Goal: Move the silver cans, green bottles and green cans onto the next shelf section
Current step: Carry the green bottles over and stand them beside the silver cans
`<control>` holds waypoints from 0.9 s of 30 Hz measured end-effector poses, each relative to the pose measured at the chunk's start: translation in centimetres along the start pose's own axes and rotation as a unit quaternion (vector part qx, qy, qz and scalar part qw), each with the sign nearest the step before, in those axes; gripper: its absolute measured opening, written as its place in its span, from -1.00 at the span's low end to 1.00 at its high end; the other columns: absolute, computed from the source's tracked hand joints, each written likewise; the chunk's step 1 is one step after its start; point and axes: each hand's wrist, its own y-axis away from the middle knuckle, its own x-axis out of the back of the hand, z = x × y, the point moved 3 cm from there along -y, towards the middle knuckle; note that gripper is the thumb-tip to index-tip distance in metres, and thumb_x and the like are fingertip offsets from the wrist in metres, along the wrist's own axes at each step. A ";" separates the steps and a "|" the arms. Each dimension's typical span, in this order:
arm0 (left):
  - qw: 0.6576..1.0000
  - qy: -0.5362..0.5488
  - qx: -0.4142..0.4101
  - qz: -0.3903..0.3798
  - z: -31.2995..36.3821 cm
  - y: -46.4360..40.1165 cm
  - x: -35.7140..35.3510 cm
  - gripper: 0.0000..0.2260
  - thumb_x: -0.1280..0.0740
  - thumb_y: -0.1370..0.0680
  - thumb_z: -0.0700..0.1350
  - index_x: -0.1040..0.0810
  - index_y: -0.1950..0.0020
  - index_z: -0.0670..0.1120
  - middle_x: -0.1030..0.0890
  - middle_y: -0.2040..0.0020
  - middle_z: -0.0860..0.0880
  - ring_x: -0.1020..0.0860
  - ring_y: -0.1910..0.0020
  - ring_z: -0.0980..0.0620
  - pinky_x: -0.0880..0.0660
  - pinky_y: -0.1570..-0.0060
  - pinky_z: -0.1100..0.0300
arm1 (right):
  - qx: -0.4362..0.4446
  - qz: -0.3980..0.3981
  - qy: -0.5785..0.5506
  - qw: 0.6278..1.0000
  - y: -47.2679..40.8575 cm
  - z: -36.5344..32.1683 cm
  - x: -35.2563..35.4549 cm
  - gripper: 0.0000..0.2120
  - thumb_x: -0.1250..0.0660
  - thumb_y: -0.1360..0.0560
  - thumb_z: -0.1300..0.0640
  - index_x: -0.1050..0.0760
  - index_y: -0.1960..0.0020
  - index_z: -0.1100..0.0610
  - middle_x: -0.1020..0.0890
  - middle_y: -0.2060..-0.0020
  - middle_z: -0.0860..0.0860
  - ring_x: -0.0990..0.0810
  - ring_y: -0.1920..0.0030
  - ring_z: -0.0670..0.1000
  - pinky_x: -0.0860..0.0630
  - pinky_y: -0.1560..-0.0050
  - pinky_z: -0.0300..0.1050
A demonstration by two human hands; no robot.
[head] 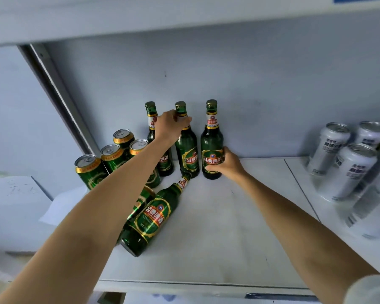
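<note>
1. At the back of the shelf (239, 216), the left hand (170, 125) is reaching far out and gripping the neck of the middle green bottle (187, 150).
2. The right hand (225, 164) is holding the right green bottle (211, 148) low down.
3. Below the left hand, another green bottle (151, 218) is lying flat.
4. Left of the left arm, green cans (90, 171) are standing; silver cans (347, 170) are sitting far right of the right hand.

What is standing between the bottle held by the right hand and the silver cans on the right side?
Nothing stands there. In the head view, bare white shelf, crossed by one seam, separates the bottle gripped by the right hand from the silver cans.
</note>
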 end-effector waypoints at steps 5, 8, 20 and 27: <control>1.000 0.011 -0.014 -0.022 0.8 1.3 -0.4 -0.72 -0.39 -0.49 0.03 -0.59 -0.07 -0.13 -0.61 0.10 -0.02 -0.56 0.13 0.00 -0.40 0.19 0.20 | -0.014 0.008 0.005 1.000 2.8 1.2 2.6 -0.25 -0.61 -0.20 0.15 -0.38 -0.31 0.16 -0.61 -0.16 0.07 -0.59 -0.15 0.07 -0.52 -0.08 -0.13; 0.999 0.029 -0.016 -0.024 1.6 2.7 -0.8 -0.74 -0.40 -0.49 0.01 -0.58 -0.07 -0.13 -0.62 0.10 -0.03 -0.56 0.15 0.01 -0.39 0.27 0.26 | -0.027 0.022 0.002 0.999 4.7 2.1 4.7 -0.25 -0.62 -0.19 0.11 -0.40 -0.30 0.14 -0.62 -0.15 0.06 -0.60 -0.14 0.07 -0.54 -0.14 -0.08; 0.996 0.086 -0.017 0.017 9.8 11.0 -2.0 -0.71 -0.43 -0.39 0.08 -0.60 0.00 -0.07 -0.69 0.04 -0.11 -0.64 0.00 -0.12 -0.56 -0.09 -0.11 | -0.014 0.001 -0.027 1.000 13.3 4.0 13.2 -0.33 -0.62 -0.17 0.10 -0.48 -0.22 0.11 -0.65 -0.10 0.03 -0.61 -0.10 0.04 -0.53 -0.17 -0.05; 0.996 0.089 -0.023 0.019 14.8 17.3 -2.2 -0.77 -0.43 -0.48 -0.07 -0.60 -0.07 -0.15 -0.65 0.06 -0.08 -0.63 0.07 -0.04 -0.59 0.09 0.22 | 0.002 -0.044 -0.041 0.998 19.5 4.0 17.5 -0.35 -0.62 -0.18 0.11 -0.48 -0.21 0.11 -0.65 -0.10 0.02 -0.60 -0.11 0.02 -0.51 -0.15 -0.09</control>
